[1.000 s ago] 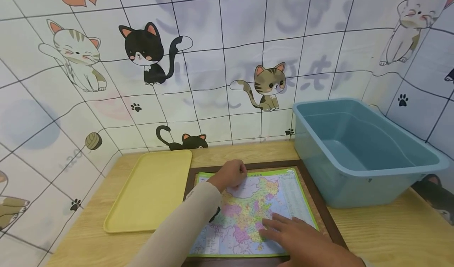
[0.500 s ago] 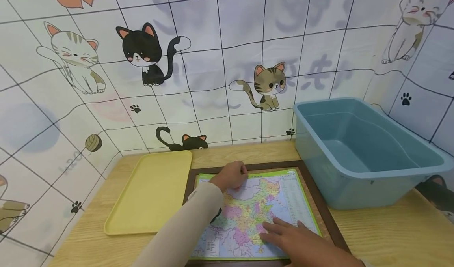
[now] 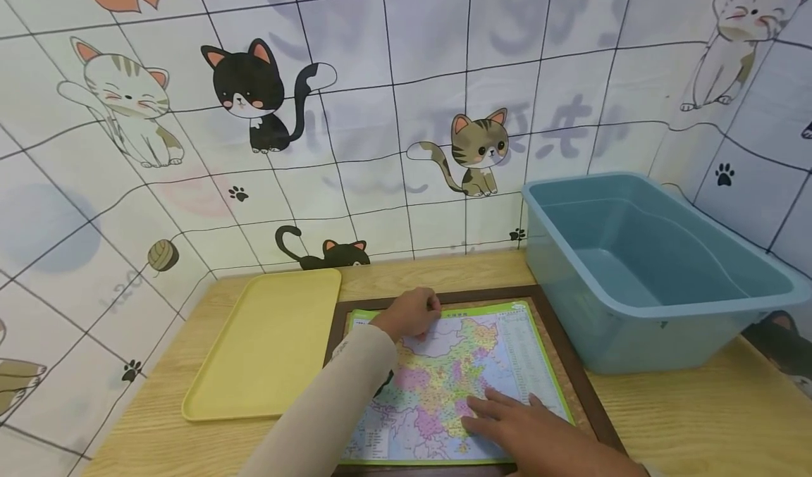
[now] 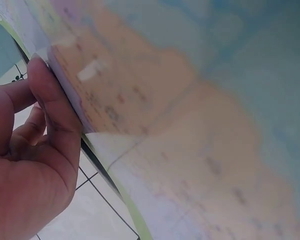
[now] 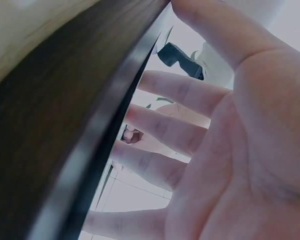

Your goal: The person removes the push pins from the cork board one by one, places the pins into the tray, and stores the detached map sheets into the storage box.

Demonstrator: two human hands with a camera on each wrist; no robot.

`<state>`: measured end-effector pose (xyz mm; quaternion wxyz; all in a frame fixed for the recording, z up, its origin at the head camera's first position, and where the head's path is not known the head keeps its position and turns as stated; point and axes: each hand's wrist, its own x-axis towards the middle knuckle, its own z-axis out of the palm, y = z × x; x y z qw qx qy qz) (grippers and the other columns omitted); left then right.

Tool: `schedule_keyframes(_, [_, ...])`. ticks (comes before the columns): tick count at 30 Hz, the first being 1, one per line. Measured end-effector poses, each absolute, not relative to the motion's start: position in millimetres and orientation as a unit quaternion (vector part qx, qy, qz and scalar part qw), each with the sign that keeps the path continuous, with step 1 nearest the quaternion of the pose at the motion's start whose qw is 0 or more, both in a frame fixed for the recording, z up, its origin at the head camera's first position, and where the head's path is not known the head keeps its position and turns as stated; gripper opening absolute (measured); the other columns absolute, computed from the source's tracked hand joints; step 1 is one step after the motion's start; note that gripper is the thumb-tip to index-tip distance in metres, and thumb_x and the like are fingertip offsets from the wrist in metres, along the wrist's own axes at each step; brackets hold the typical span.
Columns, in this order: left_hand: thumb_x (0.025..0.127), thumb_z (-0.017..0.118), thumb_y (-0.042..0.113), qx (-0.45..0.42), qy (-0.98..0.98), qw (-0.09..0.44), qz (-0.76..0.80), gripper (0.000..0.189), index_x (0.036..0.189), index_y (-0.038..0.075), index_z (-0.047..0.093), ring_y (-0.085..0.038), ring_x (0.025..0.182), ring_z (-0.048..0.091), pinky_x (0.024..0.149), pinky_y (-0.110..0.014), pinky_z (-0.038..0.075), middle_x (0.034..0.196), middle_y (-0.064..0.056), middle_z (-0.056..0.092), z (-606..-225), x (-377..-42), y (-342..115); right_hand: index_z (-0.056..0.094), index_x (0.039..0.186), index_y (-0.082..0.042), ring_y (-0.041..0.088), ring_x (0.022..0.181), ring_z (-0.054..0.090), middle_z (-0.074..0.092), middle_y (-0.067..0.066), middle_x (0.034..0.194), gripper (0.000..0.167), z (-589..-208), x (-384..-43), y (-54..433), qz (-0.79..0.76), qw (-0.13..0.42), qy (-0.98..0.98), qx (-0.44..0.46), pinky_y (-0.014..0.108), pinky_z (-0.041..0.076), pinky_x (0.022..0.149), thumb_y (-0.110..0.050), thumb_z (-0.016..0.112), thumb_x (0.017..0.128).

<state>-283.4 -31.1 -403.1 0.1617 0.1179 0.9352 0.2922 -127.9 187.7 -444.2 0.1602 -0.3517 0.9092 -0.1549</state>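
Observation:
A printed map [image 3: 444, 385] with a green border lies on a cork board [image 3: 548, 336] framed in dark brown [image 3: 574, 364]. At the map's upper edge, my left hand [image 3: 409, 313] rests with curled fingers, its forearm crossing the left side. In the left wrist view, the fingers of that hand [image 4: 35, 150] bend against the map surface; whether anything is pinched between thumb and fingers is unclear. My right hand [image 3: 517, 424] lies palm down over the lower right of the map, fingers spread. Its wrist view shows this hand [image 5: 220, 145] with straight fingers beside the frame's edge.
A yellow tray [image 3: 266, 350] lies left of the board on the wooden table [image 3: 666, 420]. To the right stands a deep blue-grey tub [image 3: 634, 336]. Behind everything, a wall [image 3: 374, 132] carries cat drawings and grid lines.
The head view drifts slightly. Both hands keep practically the same places on the map, the left at its upper edge and the right at its lower right.

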Motion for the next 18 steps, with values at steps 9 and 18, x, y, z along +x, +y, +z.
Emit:
schedule_keyframes(9, [0.103,0.056,0.021,0.141,0.928,0.179,0.294,0.010,0.101,0.013,0.062,-0.014,0.054,0.053,0.056,-0.028,0.047,0.072,-0.003,0.053,-397,-283,-37,0.051,0.146,-0.031,0.038,0.143,0.042,0.044,-0.002,0.156,0.085,-426,-122,182,-0.151,0.172,0.908,-0.350,0.077,0.043,0.086,-0.075,0.066,0.074])
schedule_keyframes(18, [0.104,0.055,0.023,0.141,0.930,0.186,0.283,0.008,0.102,0.017,0.061,-0.014,0.054,0.052,0.058,-0.029,0.046,0.066,-0.001,0.052,-405,-289,-36,0.049,0.147,-0.031,0.043,0.143,0.040,0.041,0.001,0.158,0.087,-438,-126,186,-0.163,0.161,0.904,-0.360,0.081,0.039,0.083,-0.078,0.060,0.075])
